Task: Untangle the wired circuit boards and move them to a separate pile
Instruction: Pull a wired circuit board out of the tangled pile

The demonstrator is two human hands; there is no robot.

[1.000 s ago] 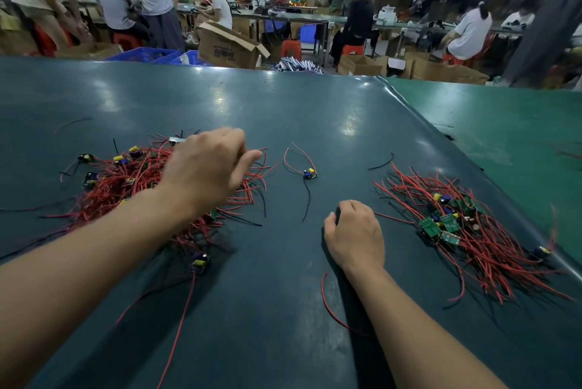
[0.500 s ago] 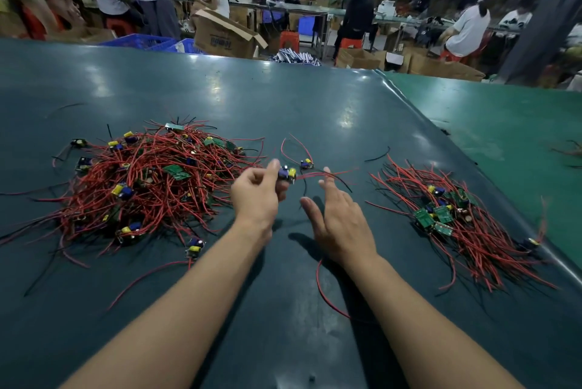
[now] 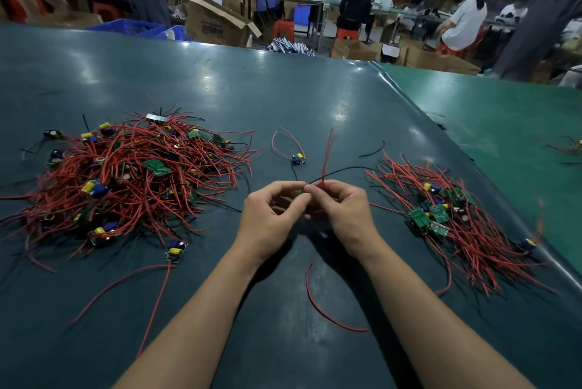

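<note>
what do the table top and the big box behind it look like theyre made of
Table top: seemingly a smooth rubber or vinyl mat, dark green, slightly glossy; it mirrors the ceiling lights, and its right edge curls like a sheet.
Big box: brown corrugated cardboard, matt, with bent open flaps and printed lettering.

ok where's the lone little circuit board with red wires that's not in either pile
In the head view, the lone small circuit board lies on the dark green table between the big left pile and smaller right pile, just beyond both hands.
</note>
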